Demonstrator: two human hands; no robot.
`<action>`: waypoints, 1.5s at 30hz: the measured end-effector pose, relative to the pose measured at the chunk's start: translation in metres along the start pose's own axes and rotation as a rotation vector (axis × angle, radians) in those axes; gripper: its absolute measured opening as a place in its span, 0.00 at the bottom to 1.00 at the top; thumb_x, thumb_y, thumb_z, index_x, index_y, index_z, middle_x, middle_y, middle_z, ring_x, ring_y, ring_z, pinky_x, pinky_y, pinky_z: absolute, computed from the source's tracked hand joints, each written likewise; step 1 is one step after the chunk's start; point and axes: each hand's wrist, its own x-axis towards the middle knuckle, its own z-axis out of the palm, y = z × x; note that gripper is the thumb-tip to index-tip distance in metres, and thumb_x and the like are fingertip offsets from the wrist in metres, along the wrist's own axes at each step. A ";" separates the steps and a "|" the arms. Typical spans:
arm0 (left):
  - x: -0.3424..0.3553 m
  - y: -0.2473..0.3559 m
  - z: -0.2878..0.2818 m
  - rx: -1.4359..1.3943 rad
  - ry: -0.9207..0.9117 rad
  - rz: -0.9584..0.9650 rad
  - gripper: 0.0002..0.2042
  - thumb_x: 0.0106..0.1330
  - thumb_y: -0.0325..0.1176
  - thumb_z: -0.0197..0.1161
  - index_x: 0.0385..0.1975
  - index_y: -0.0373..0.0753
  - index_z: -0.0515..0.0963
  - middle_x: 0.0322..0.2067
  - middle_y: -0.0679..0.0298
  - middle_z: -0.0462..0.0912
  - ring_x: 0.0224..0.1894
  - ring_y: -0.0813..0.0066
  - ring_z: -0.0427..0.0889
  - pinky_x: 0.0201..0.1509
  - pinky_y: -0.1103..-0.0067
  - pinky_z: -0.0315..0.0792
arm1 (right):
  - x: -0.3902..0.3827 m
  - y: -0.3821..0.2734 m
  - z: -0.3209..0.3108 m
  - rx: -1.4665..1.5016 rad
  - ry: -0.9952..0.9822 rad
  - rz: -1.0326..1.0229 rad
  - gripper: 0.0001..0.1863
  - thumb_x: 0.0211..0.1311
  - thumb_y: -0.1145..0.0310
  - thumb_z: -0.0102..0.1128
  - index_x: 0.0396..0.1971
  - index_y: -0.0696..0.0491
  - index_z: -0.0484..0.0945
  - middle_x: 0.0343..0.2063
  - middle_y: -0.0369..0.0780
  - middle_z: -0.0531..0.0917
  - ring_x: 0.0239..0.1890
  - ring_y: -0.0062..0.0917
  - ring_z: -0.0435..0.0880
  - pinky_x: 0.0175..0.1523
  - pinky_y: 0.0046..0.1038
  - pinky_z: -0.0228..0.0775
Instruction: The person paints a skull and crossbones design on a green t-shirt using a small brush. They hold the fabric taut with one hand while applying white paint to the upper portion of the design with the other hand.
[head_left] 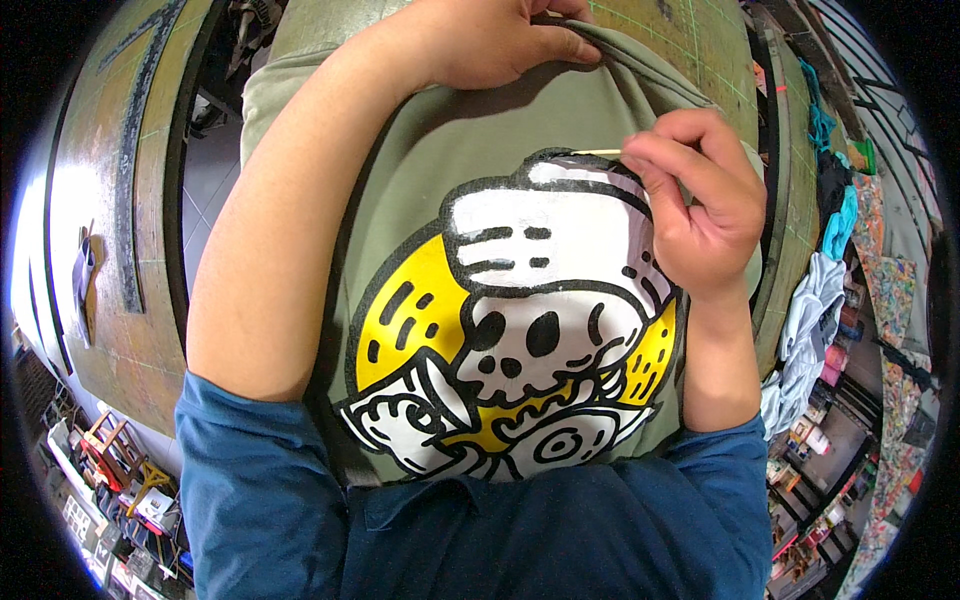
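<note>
An olive-green T-shirt (400, 150) lies spread in front of me. Its print (540, 240) shows a white skull with black outlines and a white hat-like shape on top, over yellow. At the far edge, my left hand (490, 45) has its thumb pressed on the bunched cloth, pinching a fold; its other fingers are partly cut off by the frame. Between thumb and fingertips, my right hand (700, 190) pinches a thin pale stick (598, 152). The stick's far end touches or hovers just over the black outline at the print's top; I cannot tell which.
Beneath the shirt is a greenish board (660, 45) with grid lines. Another board (110, 230) on the left carries a dark straight bar (145, 170). Crumpled light-blue cloths (808, 330) and bottles lie at the right; a small wooden stool (115, 445) is at lower left.
</note>
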 end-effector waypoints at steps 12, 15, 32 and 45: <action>-0.001 0.002 -0.001 -0.009 -0.012 -0.006 0.06 0.68 0.27 0.64 0.38 0.31 0.83 0.24 0.67 0.81 0.29 0.84 0.73 0.36 0.80 0.70 | 0.000 -0.004 -0.004 0.049 -0.043 0.057 0.10 0.49 0.86 0.67 0.33 0.59 0.84 0.26 0.40 0.80 0.26 0.24 0.79 0.31 0.22 0.70; 0.000 0.000 -0.001 -0.017 -0.010 -0.025 0.06 0.68 0.27 0.64 0.38 0.31 0.83 0.25 0.67 0.82 0.30 0.84 0.73 0.36 0.80 0.70 | -0.001 -0.004 -0.004 0.080 -0.047 0.078 0.09 0.50 0.85 0.67 0.33 0.60 0.84 0.26 0.40 0.80 0.25 0.24 0.78 0.31 0.21 0.69; -0.004 0.007 -0.001 0.009 0.021 -0.039 0.06 0.68 0.27 0.64 0.39 0.31 0.83 0.26 0.66 0.84 0.31 0.85 0.75 0.38 0.81 0.72 | -0.009 -0.005 -0.011 0.104 -0.191 0.154 0.05 0.60 0.84 0.63 0.36 0.65 0.82 0.26 0.41 0.79 0.28 0.24 0.76 0.33 0.20 0.66; -0.001 0.005 -0.001 -0.009 0.001 -0.061 0.06 0.68 0.27 0.64 0.39 0.31 0.83 0.27 0.66 0.85 0.32 0.85 0.76 0.39 0.81 0.72 | -0.007 -0.002 -0.006 0.103 -0.204 0.126 0.04 0.61 0.83 0.63 0.36 0.64 0.82 0.26 0.41 0.79 0.28 0.23 0.76 0.33 0.20 0.67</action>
